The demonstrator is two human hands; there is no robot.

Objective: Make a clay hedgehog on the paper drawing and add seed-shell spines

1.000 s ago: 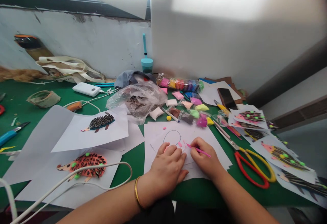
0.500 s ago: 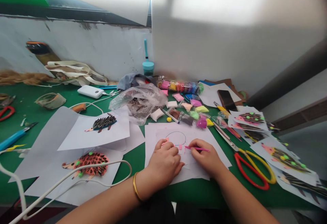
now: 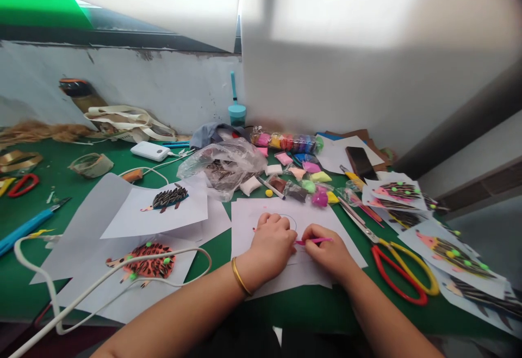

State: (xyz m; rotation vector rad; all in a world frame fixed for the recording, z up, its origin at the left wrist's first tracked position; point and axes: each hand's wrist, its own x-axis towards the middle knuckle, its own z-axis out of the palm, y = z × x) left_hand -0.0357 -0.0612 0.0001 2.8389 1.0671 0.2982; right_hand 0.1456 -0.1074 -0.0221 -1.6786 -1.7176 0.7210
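My right hand grips a thin pink clay tool between thumb and fingers, its tip pointing left toward my other hand. My left hand, with a gold bracelet at the wrist, rests low over the white paper. Its fingers are curled down and close to the tool's tip; what they hold, if anything, is hidden. Part of a drawn rounded outline shows on the paper beyond my left fingers. A tiny red bit peeks out at the left fingers' left side.
Small bags of coloured clay and a plastic bag of seeds lie behind the paper. Large scissors are on the right, near hedgehog pictures. At left are more hedgehog pictures, a white cable and a blue-handled cutter.
My left hand has moved right and now covers the pink pieces and part of the outline. Its fingers are nearer the tool's tip. The view has shifted slightly.
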